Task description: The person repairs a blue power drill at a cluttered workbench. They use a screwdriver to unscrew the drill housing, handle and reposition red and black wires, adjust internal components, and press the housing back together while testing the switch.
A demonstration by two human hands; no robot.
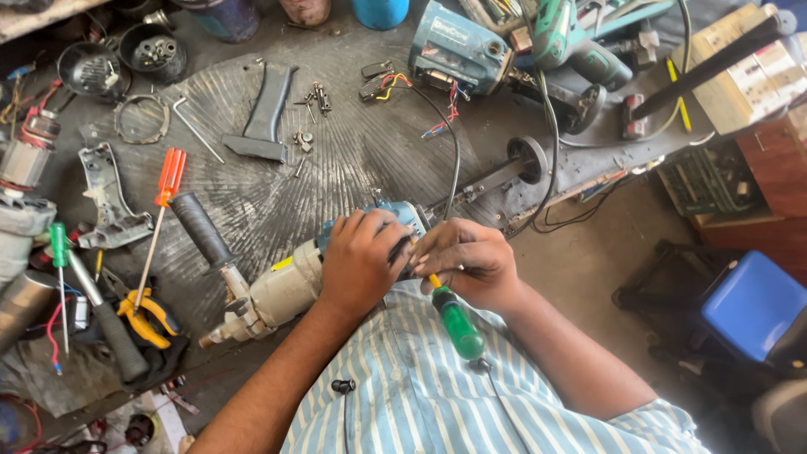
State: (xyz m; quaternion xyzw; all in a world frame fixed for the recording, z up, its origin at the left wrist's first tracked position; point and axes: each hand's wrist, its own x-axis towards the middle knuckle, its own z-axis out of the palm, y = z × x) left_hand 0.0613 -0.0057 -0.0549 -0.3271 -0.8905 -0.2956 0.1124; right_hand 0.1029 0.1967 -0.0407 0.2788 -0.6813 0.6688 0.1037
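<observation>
Gripping a grey-and-teal drill (286, 290), hands (361, 261) pinch a green-handled screwdriver (458, 324).

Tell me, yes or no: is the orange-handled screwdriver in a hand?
No: the orange screwdriver lies alone on the bench; the right hand holds a green-handled one.

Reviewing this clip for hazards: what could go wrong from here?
1. The green-handled screwdriver in the right hand could slip toward the left hand gripping the grey-and-teal power drill.
2. Loose small screws on the dark mat could scatter or get lost.
3. The drill overhangs the bench edge; it might drop.
</observation>
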